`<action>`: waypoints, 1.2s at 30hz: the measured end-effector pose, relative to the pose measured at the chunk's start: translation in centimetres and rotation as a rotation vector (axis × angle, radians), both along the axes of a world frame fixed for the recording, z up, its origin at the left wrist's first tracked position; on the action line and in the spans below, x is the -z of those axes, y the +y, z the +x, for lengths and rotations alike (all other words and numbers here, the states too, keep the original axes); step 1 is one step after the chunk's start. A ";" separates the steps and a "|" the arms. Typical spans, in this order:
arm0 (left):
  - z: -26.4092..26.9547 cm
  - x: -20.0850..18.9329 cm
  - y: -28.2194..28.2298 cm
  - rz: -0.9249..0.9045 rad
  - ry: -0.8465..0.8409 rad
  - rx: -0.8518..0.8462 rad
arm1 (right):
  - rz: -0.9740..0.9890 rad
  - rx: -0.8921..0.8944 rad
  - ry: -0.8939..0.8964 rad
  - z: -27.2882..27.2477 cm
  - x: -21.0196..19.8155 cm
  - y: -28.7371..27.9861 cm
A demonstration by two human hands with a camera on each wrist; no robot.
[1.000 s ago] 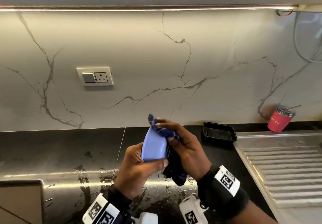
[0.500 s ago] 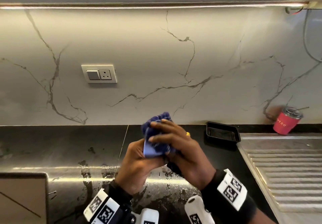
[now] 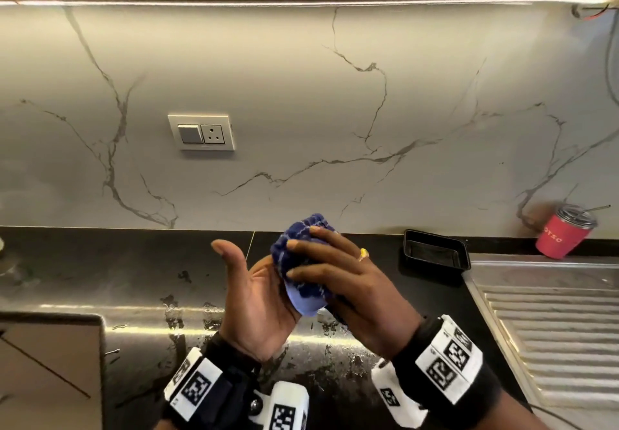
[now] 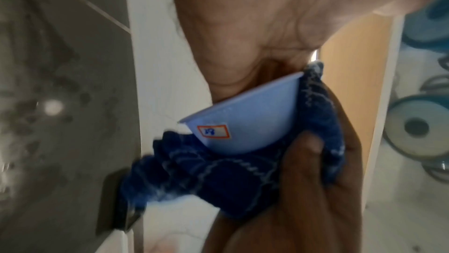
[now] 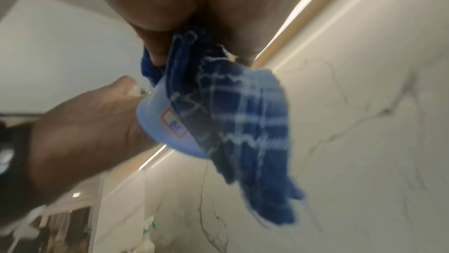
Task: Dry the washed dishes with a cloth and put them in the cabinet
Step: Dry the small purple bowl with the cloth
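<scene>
A small light-blue bowl (image 3: 303,299) is held between both hands above the black counter (image 3: 134,272). My right hand (image 3: 328,262) grips a dark blue checked cloth (image 3: 294,245) wrapped over the bowl's outside. My left hand (image 3: 258,289) lies with its palm against the bowl's rim, thumb lifted straight up and off; its fingers are hidden behind the bowl. In the left wrist view the bowl (image 4: 243,122) shows a small orange-bordered sticker, with the cloth (image 4: 218,176) bunched under it. The right wrist view shows the cloth (image 5: 243,122) draped over the bowl (image 5: 155,122).
A black rectangular tray (image 3: 435,252) and a red tumbler (image 3: 566,232) stand at the back right beside the ribbed steel drainboard (image 3: 552,312). The counter is wet near the front. A brown box (image 3: 50,362) sits at lower left. A wall socket (image 3: 201,133) is on the marble backsplash.
My left thumb has come off the bowl and the palm has opened. My right hand has slid the cloth over the bowl's outside, covering most of it.
</scene>
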State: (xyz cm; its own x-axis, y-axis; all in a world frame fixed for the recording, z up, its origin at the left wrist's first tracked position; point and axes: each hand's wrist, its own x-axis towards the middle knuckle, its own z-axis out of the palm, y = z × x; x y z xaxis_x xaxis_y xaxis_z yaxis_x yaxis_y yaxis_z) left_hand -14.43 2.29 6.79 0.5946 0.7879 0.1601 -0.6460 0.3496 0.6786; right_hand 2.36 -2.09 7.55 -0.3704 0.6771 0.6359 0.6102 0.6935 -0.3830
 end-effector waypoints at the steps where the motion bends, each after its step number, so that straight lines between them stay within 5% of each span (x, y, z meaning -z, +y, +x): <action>1: -0.1 0.0 0.1 -0.020 -0.006 -0.009 | 0.046 0.000 -0.099 0.0 0.0 -0.4; 5: -0.2 -0.1 -0.1 -0.043 0.021 -0.014 | 0.142 -0.004 -0.204 0.4 0.2 -0.7; 10: 0.2 -0.1 -0.5 0.027 0.085 0.032 | -0.264 0.041 0.397 0.6 -0.1 2.2; 12: -0.1 -0.2 -0.4 0.000 0.036 0.033 | -0.212 0.031 0.284 0.5 -0.4 1.4; 16: -0.8 0.2 0.1 -0.049 0.050 -0.001 | 0.053 -0.031 -0.239 0.1 0.4 -1.1; 18: -0.8 0.2 0.1 -0.023 0.074 0.002 | 0.106 -0.038 -0.325 0.5 0.9 -1.0; 24: 0.2 -0.6 -0.2 -0.013 0.073 0.014 | -0.136 0.059 0.248 0.3 -0.5 1.6; 30: -0.3 -0.5 1.0 -0.086 0.098 -0.037 | 0.126 0.025 -0.282 -0.1 0.8 -0.7; 36: 0.4 -0.7 0.8 -0.186 0.012 -0.083 | 0.109 0.088 -0.069 0.1 -0.7 1.1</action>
